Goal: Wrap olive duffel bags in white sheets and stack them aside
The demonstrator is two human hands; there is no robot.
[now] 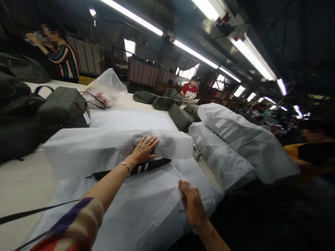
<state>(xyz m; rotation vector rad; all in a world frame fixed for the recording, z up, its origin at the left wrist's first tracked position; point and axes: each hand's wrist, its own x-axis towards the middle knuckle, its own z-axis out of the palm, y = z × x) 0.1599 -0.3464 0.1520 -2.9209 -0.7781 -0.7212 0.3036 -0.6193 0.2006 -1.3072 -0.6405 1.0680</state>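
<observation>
A dark bag (150,165) with pale stripes lies in the middle of the table, partly covered by a translucent white sheet (86,143). My left hand (145,149), with a bracelet at the wrist, rests on the covered bag with its fingers spread. Lower right, my right hand (190,201) pinches the edge of another white sheet (141,202), which spreads out in front of the bag. Much of the bag is hidden under the sheet and my left hand.
Dark green bags (62,106) crowd the left. Behind lie a clear plastic bag (108,87) and more green bags (180,116). Two wrapped bags (243,139) lie at the right, near a person in yellow and black (311,153). Other people are farther back.
</observation>
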